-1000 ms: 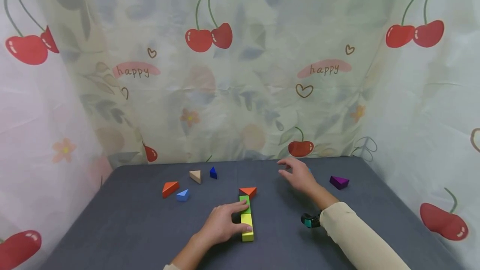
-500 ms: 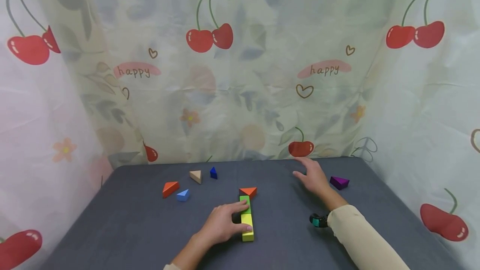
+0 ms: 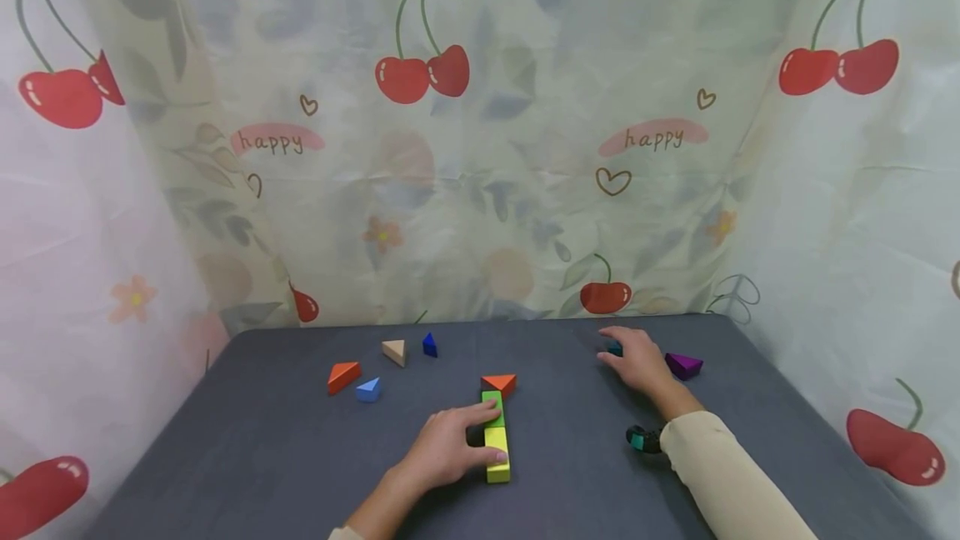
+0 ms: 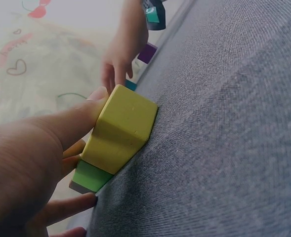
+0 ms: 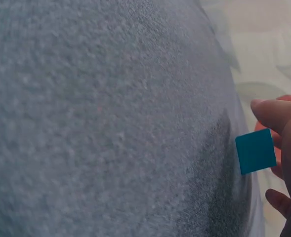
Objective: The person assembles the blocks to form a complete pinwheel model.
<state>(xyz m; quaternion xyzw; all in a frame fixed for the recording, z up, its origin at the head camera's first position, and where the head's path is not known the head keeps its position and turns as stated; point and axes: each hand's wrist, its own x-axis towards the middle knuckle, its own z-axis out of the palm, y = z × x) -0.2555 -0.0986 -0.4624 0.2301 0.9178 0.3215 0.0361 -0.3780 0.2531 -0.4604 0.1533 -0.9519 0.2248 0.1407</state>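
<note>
In the head view my left hand (image 3: 442,450) rests its thumb on a yellow block (image 3: 497,440) and a finger on the green block (image 3: 491,397) behind it. The two blocks touch end to end, as the left wrist view also shows with the yellow one (image 4: 120,128) nearer. My right hand (image 3: 637,359) is at the back right, beside a small teal block (image 3: 614,348). In the right wrist view the teal block (image 5: 256,151) lies between thumb and fingers; whether they touch it I cannot tell.
An orange triangular block (image 3: 501,384) stands at the far end of the green block. A purple block (image 3: 684,366) is right of my right hand. Orange (image 3: 344,377), light blue (image 3: 368,390), wooden (image 3: 395,352) and dark blue (image 3: 430,345) blocks lie left of the row. A patterned curtain surrounds the table.
My right hand has moved right and, lately, slightly down in the head view; the teal block now shows between its thumb and fingers. My left hand has stayed on the yellow and green blocks.
</note>
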